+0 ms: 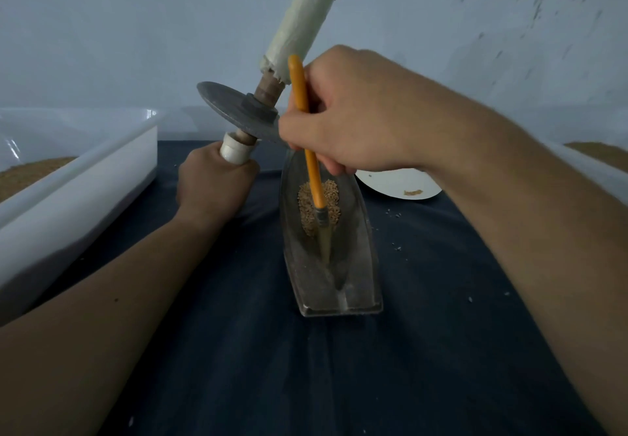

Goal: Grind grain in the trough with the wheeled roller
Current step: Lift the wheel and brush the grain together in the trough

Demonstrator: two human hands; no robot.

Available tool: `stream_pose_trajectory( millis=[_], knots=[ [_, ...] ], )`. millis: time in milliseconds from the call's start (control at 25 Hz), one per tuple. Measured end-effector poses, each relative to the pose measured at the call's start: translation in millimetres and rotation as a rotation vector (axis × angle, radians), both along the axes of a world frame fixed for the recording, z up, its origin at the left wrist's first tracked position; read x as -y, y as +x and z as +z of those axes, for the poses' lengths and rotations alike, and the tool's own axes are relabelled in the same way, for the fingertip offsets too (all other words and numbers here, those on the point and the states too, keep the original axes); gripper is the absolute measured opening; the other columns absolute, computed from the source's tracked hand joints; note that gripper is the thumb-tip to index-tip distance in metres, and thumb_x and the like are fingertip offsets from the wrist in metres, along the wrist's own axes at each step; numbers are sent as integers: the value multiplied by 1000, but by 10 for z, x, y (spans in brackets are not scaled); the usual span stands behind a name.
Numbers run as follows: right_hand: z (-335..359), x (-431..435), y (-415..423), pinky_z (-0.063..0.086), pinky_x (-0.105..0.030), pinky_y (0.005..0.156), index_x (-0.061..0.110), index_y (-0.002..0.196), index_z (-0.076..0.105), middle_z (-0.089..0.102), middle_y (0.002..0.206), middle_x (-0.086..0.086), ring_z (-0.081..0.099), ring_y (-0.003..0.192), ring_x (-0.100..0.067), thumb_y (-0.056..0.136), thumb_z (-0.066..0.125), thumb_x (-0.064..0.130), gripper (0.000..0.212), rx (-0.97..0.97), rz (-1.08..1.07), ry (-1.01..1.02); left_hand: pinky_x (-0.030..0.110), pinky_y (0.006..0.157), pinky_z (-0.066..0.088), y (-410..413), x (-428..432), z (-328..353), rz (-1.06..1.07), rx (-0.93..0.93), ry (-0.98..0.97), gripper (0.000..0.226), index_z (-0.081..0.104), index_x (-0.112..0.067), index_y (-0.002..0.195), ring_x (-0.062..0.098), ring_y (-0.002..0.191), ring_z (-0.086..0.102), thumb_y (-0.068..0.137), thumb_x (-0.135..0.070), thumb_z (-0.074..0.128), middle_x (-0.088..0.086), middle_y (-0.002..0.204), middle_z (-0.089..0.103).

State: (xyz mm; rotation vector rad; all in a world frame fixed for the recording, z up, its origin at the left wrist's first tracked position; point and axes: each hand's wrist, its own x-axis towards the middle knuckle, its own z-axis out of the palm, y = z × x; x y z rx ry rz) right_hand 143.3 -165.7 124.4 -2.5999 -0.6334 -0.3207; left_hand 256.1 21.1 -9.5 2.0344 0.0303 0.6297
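Grain [306,204] lies in one trough [367,265]. Left hand [214,180] grips one wheeled roller [234,109]; right hand [356,119] pinches one orange brush [314,177].

A: From where is the scene looked at?
B: A single view is given, taken from the person's head and aimed forward and down over the dark cloth [339,384].
A: How near is it held?
B: Near. The forearms are seen entering from 7 and 5 o'clock. The trough [365,248] is placed just below centre, running toward 12 o'clock. The left hand [214,184] on the wheeled roller [234,109] and the right hand [356,119] with the brush [314,177] are caught around centre.
A: And the edges?
B: A wide field is covered: a white tub [78,191] is cut off at 9 o'clock, a paper plate [397,184] is seen toward 3 o'clock, and the upper part is filled by the wall [136,27].
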Motion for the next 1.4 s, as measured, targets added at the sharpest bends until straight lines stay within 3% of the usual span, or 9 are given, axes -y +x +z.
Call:
stream_pose_trajectory(
  millis=[240, 360, 520, 680, 920, 1040, 1160, 1280, 1400],
  knots=[
    [62, 86, 32, 43, -14, 42, 3, 82, 68, 56, 44, 4, 56, 39, -8, 93, 58, 30, 31, 64, -24, 159, 48, 70, 59, 6, 1, 5, 3, -9, -22, 21, 63, -25, 74, 22, 70, 68, 65, -43, 66, -3, 68, 68],
    [75, 25, -21, 47, -19, 43, 8, 77, 69, 58, 47, 2, 56, 41, -9, 93, 58, 32, 31, 19, 28, 95, 47, 71, 59, 1, 0, 13, 8, -4, -9, 21, 64, -25, 75, 21, 71, 67, 65, -43, 66, -3, 70, 68],
    [22, 35, 58, 48, -22, 46, -2, 91, 68, 55, 57, -2, 52, 45, -10, 94, 58, 32, 35, 106, -25, 140, 48, 72, 59, -5, 0, 7, -3, -4, 1, 18, 63, -25, 77, 21, 73, 67, 68, -40, 67, -3, 73, 68],
    [37, 104, 58, 44, -17, 44, 4, 82, 68, 57, 45, 8, 54, 41, -6, 95, 57, 26, 28, 35, -24, 200, 43, 69, 57, -9, -2, 8, -5, 5, 19, 16, 63, -23, 77, 21, 73, 67, 72, -37, 68, -2, 73, 68],
    [3, 550, 140, 47, -24, 50, 11, 81, 71, 59, 52, 4, 57, 47, -9, 94, 53, 25, 27, 419, -222, 575, 42, 73, 55, -23, -3, 11, 17, 14, 58, 13, 62, -25, 78, 20, 76, 64, 75, -37, 67, -4, 75, 66],
    [-485, 942, 107, 51, -31, 64, 19, 102, 74, 64, 66, 5, 57, 60, -11, 100, 52, 29, 25, 536, -315, 247, 38, 70, 52, -16, 20, 4, 30, 6, 83, 14, 62, -27, 78, 18, 75, 62, 74, -39, 65, -6, 75, 65],
    [-1011, 1292, 82, 50, -38, 68, 33, 137, 61, 59, 84, 6, 56, 74, -18, 103, 51, 32, 35, 425, -314, -110, 35, 66, 48, -12, 21, -4, 48, -12, 91, 16, 61, -26, 75, 18, 73, 60, 72, -42, 63, -6, 74, 64],
    [-1280, 1491, 177, 50, -45, 70, 36, 144, 50, 57, 98, 3, 54, 84, -27, 102, 49, 30, 43, 309, -302, -339, 34, 65, 45, -16, 20, -2, 49, -10, 129, 15, 58, -29, 74, 17, 72, 59, 74, -43, 63, -8, 73, 62],
    [-1324, 1552, 262, 49, -46, 75, 39, 150, 40, 56, 109, 5, 46, 90, -22, 96, 51, 15, 59, 153, -288, -439, 35, 67, 46, -27, 29, 4, 43, -3, 147, 14, 55, -33, 72, 17, 73, 59, 75, -42, 66, -11, 73, 61]
  ],
)
